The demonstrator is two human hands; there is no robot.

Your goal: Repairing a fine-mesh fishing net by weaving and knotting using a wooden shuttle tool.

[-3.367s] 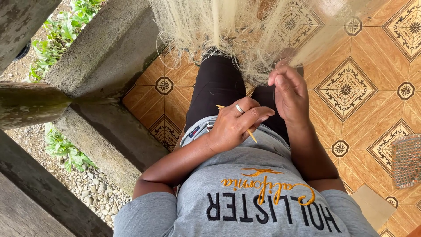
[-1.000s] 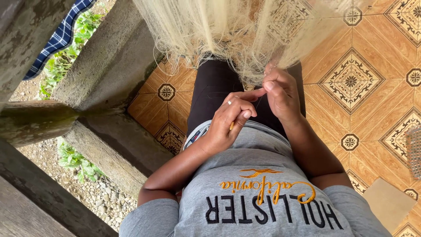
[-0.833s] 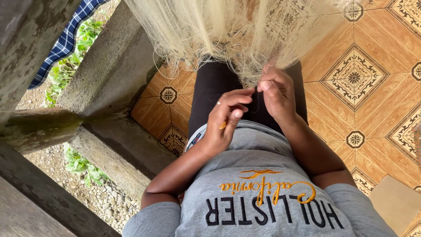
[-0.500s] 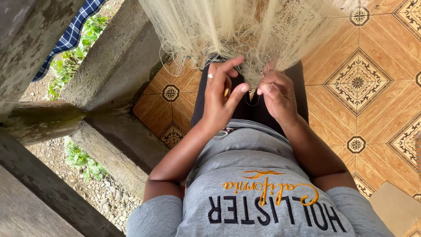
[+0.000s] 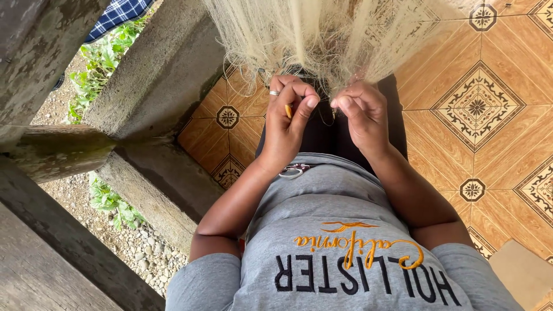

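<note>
A person stands over an orange patterned tile floor [image 5: 489, 69], seen from above, wearing a grey T-shirt [image 5: 340, 230] with dark and yellow lettering and black trousers [image 5: 322, 132]. A pale, cream-coloured fishing net [image 5: 311, 31] hangs in a bunched mass in front of them, its lower edge reaching down to both raised hands. The left hand [image 5: 291, 118], with a silver ring on one finger, has its fingers curled closed around a small yellow netting needle [image 5: 288, 110], which shows between thumb and forefinger just under the net's edge. The right hand [image 5: 360, 112] sits just beside it, fingers bent and pinched together on fine strands of the net. To the person's left, a grey concrete railing [image 5: 144, 86] borders the tiles; beyond it lie gravel [image 5: 138, 242], green plants [image 5: 98, 63] and a piece of blue checked cloth [image 5: 118, 14].
</note>
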